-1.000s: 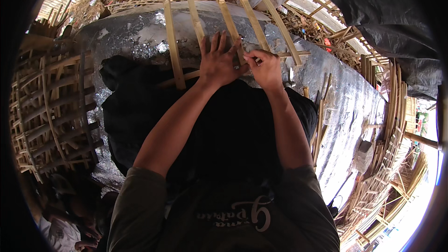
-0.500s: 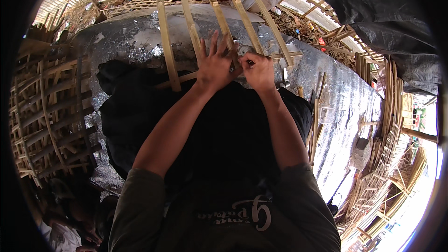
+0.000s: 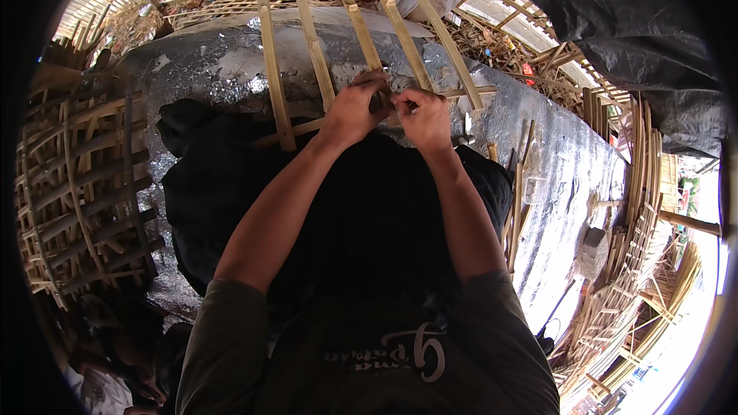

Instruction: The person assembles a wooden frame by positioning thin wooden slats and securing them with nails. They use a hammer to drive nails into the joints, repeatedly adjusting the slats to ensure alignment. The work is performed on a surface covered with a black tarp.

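Observation:
Several long bamboo strips run away from me side by side, their near ends on a thin bamboo crosspiece. Over the near end of the middle strip, my left hand is closed, its fingers curled and touching the strip. Close against it on the right, my right hand is closed in a pinch beside the crosspiece. The fingertips of both hands nearly meet. Whatever small thing they hold is hidden by the fingers.
Black cloth covers my lap. Beneath the strips lies a worn silvery sheet. A woven bamboo lattice stands at left, and bamboo pieces are stacked at right. A dark tarp hangs at upper right. Someone sits at lower left.
My left hand has gone from spread fingers lying across the strips to curled fingers at the middle strip's end. My right hand keeps its pinch in nearly the same place.

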`<state>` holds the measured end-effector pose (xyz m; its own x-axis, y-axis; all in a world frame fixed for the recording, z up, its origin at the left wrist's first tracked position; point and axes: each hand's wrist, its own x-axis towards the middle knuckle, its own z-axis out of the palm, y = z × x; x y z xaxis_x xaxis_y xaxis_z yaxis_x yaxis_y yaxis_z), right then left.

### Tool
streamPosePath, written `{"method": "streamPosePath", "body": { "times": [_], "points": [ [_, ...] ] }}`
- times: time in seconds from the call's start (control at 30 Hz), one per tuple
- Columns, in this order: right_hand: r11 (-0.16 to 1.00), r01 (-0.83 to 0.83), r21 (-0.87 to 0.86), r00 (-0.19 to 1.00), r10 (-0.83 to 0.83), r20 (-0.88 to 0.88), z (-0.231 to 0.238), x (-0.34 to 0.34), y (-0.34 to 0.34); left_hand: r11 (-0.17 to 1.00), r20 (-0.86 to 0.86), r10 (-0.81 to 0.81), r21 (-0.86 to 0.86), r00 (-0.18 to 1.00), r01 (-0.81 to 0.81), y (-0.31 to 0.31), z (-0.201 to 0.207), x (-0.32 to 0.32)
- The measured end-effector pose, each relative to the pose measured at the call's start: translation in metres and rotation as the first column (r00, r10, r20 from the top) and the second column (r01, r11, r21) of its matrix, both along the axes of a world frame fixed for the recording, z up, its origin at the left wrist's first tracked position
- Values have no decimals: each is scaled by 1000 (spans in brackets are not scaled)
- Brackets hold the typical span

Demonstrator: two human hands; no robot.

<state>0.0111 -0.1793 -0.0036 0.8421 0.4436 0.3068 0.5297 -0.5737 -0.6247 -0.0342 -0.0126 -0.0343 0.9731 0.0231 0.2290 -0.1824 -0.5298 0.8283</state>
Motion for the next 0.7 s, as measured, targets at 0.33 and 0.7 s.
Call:
{"method": "streamPosePath", "body": {
  "times": [0.33, 0.7],
  "points": [
    [998, -41, -45, 995, 44, 86, -1, 1, -3, 999, -6, 7, 47, 1000, -7, -3, 6, -2],
    [997, -40, -72, 992, 48, 115, -7, -2, 1, 1000, -15, 24, 5, 1000, -24, -5, 5, -3]
  ]
}}
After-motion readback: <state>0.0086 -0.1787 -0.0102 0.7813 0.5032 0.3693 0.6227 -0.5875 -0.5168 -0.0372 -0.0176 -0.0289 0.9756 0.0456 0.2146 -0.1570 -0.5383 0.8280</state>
